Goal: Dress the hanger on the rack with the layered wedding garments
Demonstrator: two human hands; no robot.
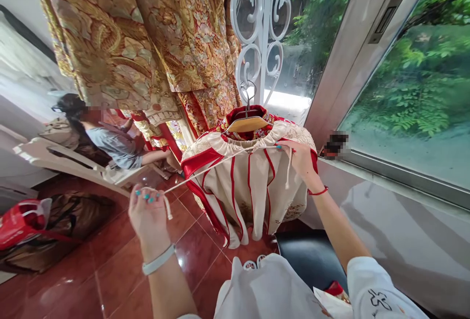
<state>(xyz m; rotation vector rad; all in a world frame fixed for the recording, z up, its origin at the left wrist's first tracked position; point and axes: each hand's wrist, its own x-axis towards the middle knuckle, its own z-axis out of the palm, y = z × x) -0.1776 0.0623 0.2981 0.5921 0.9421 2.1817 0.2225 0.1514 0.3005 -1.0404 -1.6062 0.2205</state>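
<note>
Cinching the gathered garment (pixel 259 186), I'd say: lower left, the left hand (pixel 150 211) grips its cord (pixel 201 172); mid-right, the right hand (pixel 298 156) pinches it; next probably wants even tension.

Garment (pixel 240 186) at centre, hanger (pixel 247 124) in its top opening; scrollwork (pixel 263 39) behind; window (pixel 404 79) right; robes (pixel 147 49) hanging behind, leftward; right hand (pixel 298 159) at garment's gathered edge, left hand (pixel 149 213) out left, cord (pixel 205 170) between; seated person (pixel 112 142) farther left, beyond bag (pixel 84 213) on floor (pixel 128 265); seat (pixel 310 255) below garment, nearer, rightward.
</note>
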